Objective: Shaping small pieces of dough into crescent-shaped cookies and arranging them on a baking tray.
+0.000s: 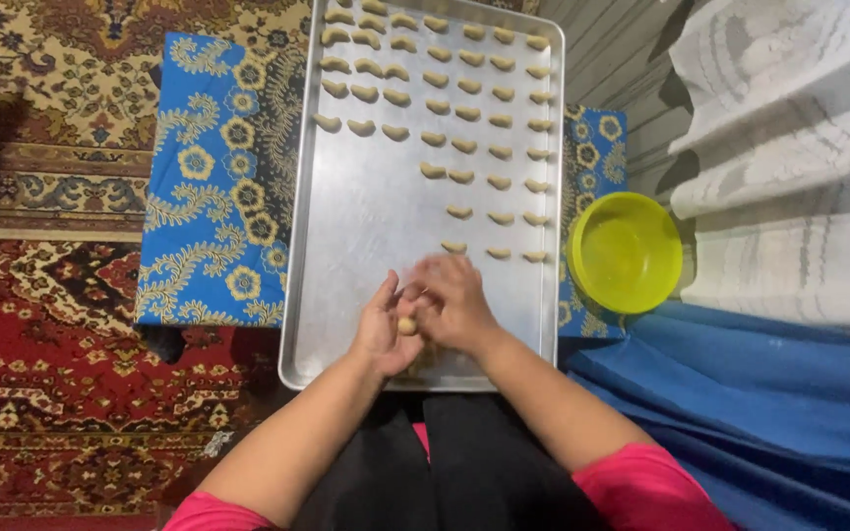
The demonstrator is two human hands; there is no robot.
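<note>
Both hands are together over the near end of the baking tray (346,246). Left hand (383,329) has its palm turned inward and fingers curled, and right hand (456,300) is cupped against it from the other side. Between them sits a small ball of dough (407,325), pale tan, pinched at the point where the two palms meet. So neither hand is spread: both are closed in lightly around that one lump, and the right fingers look blurred.

Judging by its look, this dough is soft and very light. It should give under any squeeze and keep whatever dent a fingertip leaves, so fingertips and a gentle palm are the places to hold it, never a hard grip. It may be slightly greasy too, though that can't be confirmed from here.

Beyond the hands, further up the tray, lie rows of shaped dough crescents (464,113), little curved pieces set apart from one another. The closest of them lie just past the right hand's fingertips. Off to the right of the right hand, beside the tray's edge, stands a yellow bowl (626,252). Under the tray is a blue patterned cloth (213,187), and out past the left hand spreads a red patterned carpet (61,324). Blue fabric (769,393) lies on the right side.
</note>
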